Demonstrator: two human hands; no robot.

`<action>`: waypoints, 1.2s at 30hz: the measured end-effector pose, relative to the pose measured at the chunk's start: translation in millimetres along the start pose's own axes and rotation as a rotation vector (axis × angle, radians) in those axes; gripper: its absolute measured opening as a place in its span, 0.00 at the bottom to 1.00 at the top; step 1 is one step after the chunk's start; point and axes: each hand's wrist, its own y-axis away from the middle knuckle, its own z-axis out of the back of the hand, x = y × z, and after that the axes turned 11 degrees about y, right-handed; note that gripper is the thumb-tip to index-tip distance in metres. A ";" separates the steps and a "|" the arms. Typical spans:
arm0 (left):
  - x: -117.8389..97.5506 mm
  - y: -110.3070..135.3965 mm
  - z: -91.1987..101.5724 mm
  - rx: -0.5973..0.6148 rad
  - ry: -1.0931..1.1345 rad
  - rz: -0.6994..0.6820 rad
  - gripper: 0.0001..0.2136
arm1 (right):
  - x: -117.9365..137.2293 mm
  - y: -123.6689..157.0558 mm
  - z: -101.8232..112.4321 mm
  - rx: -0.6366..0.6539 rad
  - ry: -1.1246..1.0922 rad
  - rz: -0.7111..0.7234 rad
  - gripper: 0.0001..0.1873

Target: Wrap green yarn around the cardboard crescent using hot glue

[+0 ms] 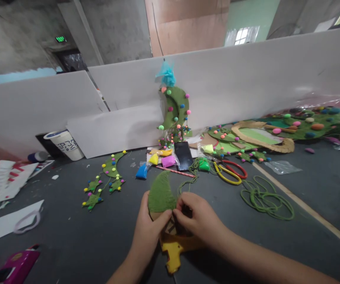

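My left hand (149, 232) is closed on a crescent-shaped cardboard piece (160, 193) wrapped in green cord, thumb pressed on its lower edge. Close beside it, my right hand (198, 219) pinches the green cord at the same spot. The cord runs from the piece up and right toward a loose green cord coil (266, 197). A yellow glue gun (172, 252) lies on the dark table just under both hands.
Scissors with red and yellow handles (229, 171), a black phone (183, 154), small bags of coloured clay (158, 161), a finished green moon with pompoms (176, 108) and green star ornaments (103, 185) lie around. White boards (247, 83) wall the back. A white cup (66, 144) stands left.
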 end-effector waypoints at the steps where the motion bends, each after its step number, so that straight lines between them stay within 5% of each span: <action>1: 1.3 -0.6 0.6 0.010 0.003 0.006 0.20 | -0.5 0.7 -0.4 0.003 -0.006 -0.004 0.08; 19: 2.6 -2.9 -1.5 -0.106 -0.133 -0.019 0.22 | -5.4 8.7 7.9 -0.006 -0.081 0.005 0.08; 26: -1.5 0.8 -3.2 -0.023 -0.047 0.022 0.23 | -7.8 9.6 7.5 -0.021 -0.030 0.018 0.09; 31: -4.7 -3.3 3.2 0.086 0.042 -0.052 0.38 | -8.9 8.7 11.2 -0.036 -0.022 0.062 0.10; 36: -2.8 -5.7 11.1 0.088 -0.325 -0.180 0.16 | -8.2 11.0 12.5 -0.043 0.026 0.159 0.09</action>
